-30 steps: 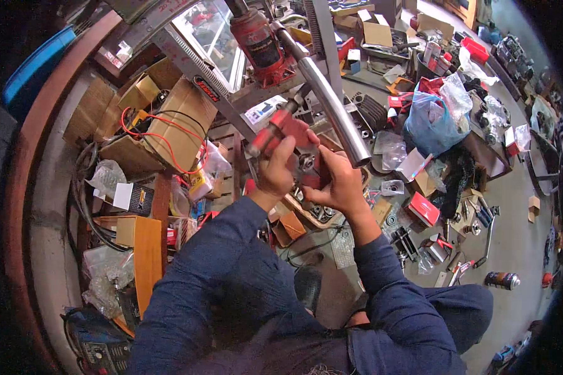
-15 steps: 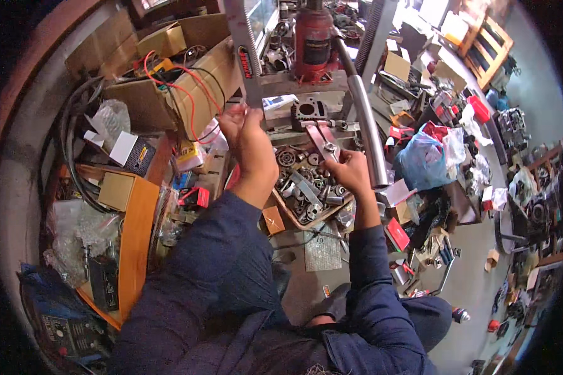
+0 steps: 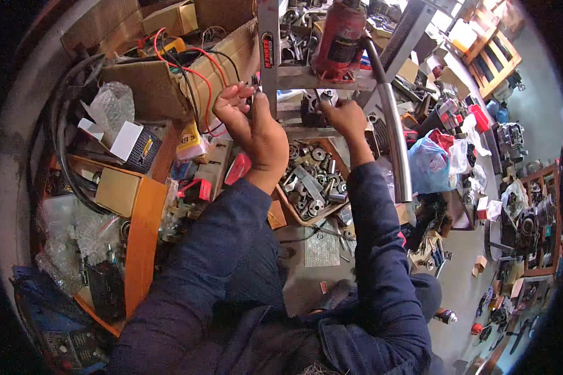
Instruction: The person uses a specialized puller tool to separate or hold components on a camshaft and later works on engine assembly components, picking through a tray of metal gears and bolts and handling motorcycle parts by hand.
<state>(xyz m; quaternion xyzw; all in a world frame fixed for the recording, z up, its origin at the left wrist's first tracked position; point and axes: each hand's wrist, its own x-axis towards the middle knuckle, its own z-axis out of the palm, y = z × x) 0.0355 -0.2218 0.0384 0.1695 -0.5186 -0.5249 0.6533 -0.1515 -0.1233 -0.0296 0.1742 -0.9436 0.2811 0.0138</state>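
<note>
My left hand (image 3: 256, 131) is raised in front of the press's left post, thumb and fingers pinching a small dark metal piece (image 3: 254, 89) whose kind I cannot make out. My right hand (image 3: 345, 119) reaches forward with its fingers curled at the finned cylinder block (image 3: 309, 110), which sits on the press bed below the red bottle jack (image 3: 341, 44). A bit of shiny metal (image 3: 326, 95) shows by the right fingertips, but the hand hides most of what it grips. Below both hands is a tray (image 3: 302, 220) of loose metal parts.
A long steel jack handle (image 3: 395, 144) slants down just right of my right hand. On the left stand an open cardboard box (image 3: 150, 87) with red and black cables and an orange wooden box (image 3: 145, 244). A blue plastic bag (image 3: 428, 165) lies among clutter at right.
My right hand has moved forward to the cylinder block; the flat metal bar seen by it before is no longer plainly visible. My left hand has shifted slightly right. The view has tilted.
</note>
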